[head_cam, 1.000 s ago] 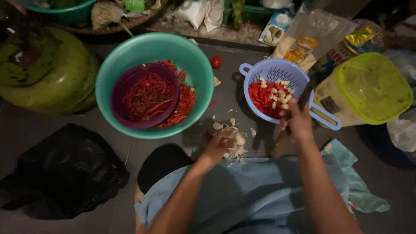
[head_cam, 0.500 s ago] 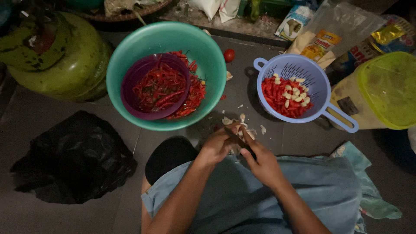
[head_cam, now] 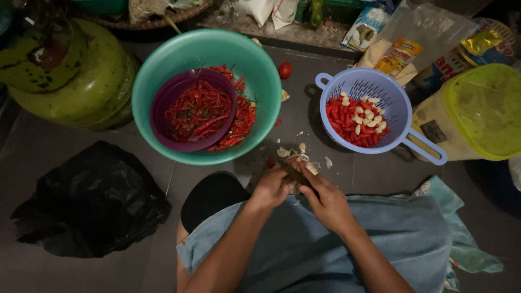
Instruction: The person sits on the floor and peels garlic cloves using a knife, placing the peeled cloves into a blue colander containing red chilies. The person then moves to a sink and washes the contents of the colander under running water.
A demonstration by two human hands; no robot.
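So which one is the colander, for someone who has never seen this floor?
Start at the big teal bowl of red chillies in the middle of the floor. To its right, above the right hand, sits the colander. It alone is pale blue, perforated and long-handled, holding red chillies mixed with peeled garlic.

Both forearms came in from the bottom edge & converged at centre. Left hand (head_cam: 275, 188) was curled, fingers bent inward, knuckles up. Right hand (head_cam: 325, 202) sat just beside it, fingertips meeting the left's, thumb & fingers pinched together. Wrists were slightly bent, hands touching.
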